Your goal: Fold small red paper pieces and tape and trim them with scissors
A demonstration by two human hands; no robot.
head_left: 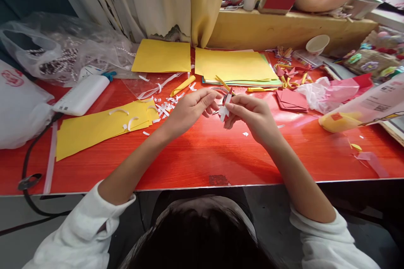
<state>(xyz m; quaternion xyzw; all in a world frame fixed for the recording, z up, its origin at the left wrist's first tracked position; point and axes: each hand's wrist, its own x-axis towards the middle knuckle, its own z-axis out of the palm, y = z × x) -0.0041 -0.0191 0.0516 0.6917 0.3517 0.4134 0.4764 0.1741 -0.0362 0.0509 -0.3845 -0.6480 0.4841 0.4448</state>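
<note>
Above the red tabletop point(195, 151), my right hand point(252, 113) pinches a small folded red-and-white paper piece point(224, 111) between thumb and fingers. White strips stick out of the piece, and part of it is hidden by the fingertips. My left hand point(202, 103) is just to the left of it, with its fingers curled and the thumb close to the index finger. Whether the left fingertips hold a bit of paper is too small to make out. Behind the hands lies scissors-like metal, partly hidden. White paper scraps point(164, 110) are scattered beside my left wrist.
Yellow paper strips point(94, 128) lie at left beside a white power bank-like box point(81, 94). Yellow sheets point(233, 65) are stacked at the back. Red paper squares point(292, 101) and a clear plastic packet point(362, 107) are at right. A black cable point(30, 151) hangs over the left edge.
</note>
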